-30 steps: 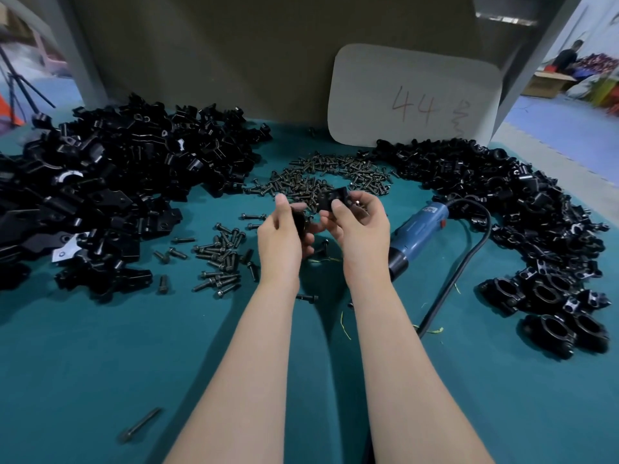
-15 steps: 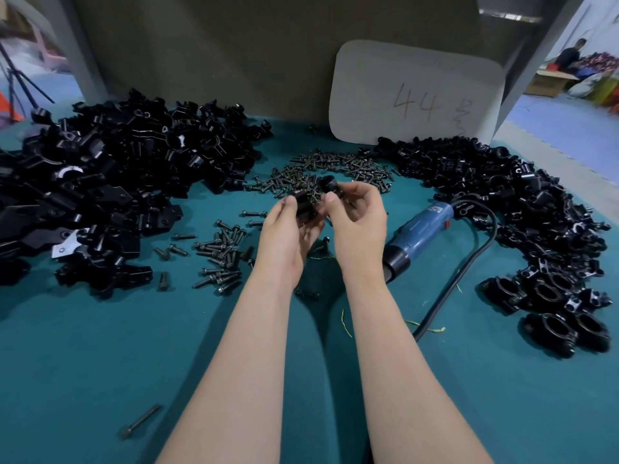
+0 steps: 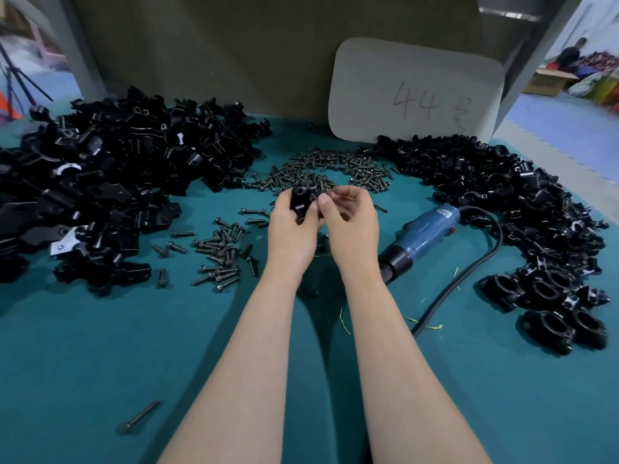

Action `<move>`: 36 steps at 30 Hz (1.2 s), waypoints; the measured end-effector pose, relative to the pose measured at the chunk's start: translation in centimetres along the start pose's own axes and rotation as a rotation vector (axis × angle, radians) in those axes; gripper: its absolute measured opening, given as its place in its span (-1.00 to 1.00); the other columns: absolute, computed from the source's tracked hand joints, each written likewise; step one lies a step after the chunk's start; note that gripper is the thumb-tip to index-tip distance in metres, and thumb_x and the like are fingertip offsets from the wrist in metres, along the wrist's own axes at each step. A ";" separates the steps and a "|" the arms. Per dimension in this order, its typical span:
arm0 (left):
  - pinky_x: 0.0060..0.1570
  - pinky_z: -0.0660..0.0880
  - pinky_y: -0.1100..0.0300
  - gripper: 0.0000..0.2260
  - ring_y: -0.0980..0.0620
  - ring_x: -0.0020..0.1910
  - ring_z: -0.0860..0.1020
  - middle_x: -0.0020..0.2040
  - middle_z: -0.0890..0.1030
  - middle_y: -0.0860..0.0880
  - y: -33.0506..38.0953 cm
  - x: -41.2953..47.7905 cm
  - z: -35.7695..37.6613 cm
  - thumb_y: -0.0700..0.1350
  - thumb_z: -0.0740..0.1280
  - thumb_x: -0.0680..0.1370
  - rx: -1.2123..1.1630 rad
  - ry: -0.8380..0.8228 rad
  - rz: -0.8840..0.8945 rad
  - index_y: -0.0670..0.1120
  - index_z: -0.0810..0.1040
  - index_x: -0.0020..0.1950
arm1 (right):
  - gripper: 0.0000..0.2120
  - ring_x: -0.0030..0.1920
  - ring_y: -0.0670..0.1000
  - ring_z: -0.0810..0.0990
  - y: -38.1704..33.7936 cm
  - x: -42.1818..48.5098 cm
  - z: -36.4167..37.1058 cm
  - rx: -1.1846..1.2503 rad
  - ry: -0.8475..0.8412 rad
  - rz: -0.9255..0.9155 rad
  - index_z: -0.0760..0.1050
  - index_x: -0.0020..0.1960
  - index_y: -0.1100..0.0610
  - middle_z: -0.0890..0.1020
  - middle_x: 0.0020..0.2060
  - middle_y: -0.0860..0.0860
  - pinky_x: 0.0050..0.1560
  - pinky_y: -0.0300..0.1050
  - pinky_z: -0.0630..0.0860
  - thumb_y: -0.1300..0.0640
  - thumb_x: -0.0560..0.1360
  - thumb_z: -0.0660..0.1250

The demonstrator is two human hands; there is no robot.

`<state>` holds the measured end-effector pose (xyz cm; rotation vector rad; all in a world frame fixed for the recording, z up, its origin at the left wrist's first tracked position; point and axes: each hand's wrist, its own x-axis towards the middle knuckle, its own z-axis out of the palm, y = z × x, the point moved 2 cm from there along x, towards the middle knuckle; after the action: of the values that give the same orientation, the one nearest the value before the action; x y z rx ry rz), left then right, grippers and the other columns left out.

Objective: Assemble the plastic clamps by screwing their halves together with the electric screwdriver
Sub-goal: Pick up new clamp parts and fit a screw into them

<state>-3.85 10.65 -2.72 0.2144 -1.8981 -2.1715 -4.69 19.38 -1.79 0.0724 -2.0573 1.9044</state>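
Note:
My left hand grips a black plastic clamp above the teal table. My right hand is close beside it, thumb and fingers pinching something small at the clamp's right side; it looks like a screw, though it is too small to be sure. The blue electric screwdriver lies on the table just right of my right hand, untouched, its black cord curling away to the right.
A big pile of black clamp halves fills the left. Another pile curves along the right, with assembled clamps at its near end. Loose screws lie behind my hands, more screws to the left. A white card leans against the back wall.
The two clamp pieces held apart a second ago have come together in my left hand. My right hand has shifted to pinching at the clamp's side.

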 end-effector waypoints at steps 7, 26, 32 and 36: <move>-0.03 0.50 0.37 -0.69 0.17 0.05 0.59 0.11 0.61 0.01 -0.3 0.0 0.2 -0.20 0.23 0.61 0.129 -0.095 0.020 0.02 0.37 0.33 | -0.79 -0.03 -0.18 0.58 0.0 0.2 -0.5 0.025 0.028 0.026 0.44 -0.07 -0.05 0.59 -0.09 -0.13 0.06 -0.31 0.50 0.18 0.46 0.43; -0.28 0.41 0.54 -0.71 0.11 -0.06 0.57 0.05 0.62 0.01 -0.7 0.0 0.0 -0.18 0.26 0.61 0.290 0.002 0.146 0.00 0.41 0.32 | -0.77 0.07 -0.09 0.60 0.0 -0.1 0.0 0.032 -0.102 0.076 0.48 0.05 -0.02 0.62 0.03 -0.07 0.10 -0.20 0.54 0.21 0.47 0.41; -0.16 0.43 0.40 -0.67 0.01 0.02 0.59 0.09 0.62 -0.02 -0.6 -0.1 0.1 -0.19 0.27 0.61 0.277 0.000 0.154 -0.02 0.39 0.37 | -0.77 0.04 -0.08 0.62 -0.1 -0.1 0.1 0.065 -0.097 0.071 0.48 0.02 -0.03 0.62 0.00 -0.07 0.09 -0.21 0.54 0.23 0.47 0.41; -0.15 0.43 0.38 -0.67 0.03 0.01 0.59 0.08 0.62 -0.01 -0.6 -0.1 0.1 -0.18 0.26 0.61 0.290 0.001 0.152 -0.02 0.39 0.37 | -0.76 0.06 -0.06 0.62 -0.2 -0.2 0.1 0.079 -0.100 0.077 0.47 -0.01 -0.08 0.63 0.02 -0.05 0.09 -0.19 0.56 0.23 0.47 0.41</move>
<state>-3.85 10.84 -3.28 0.1179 -2.1476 -1.7959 -4.46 19.26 -1.65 0.1106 -2.0757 2.0682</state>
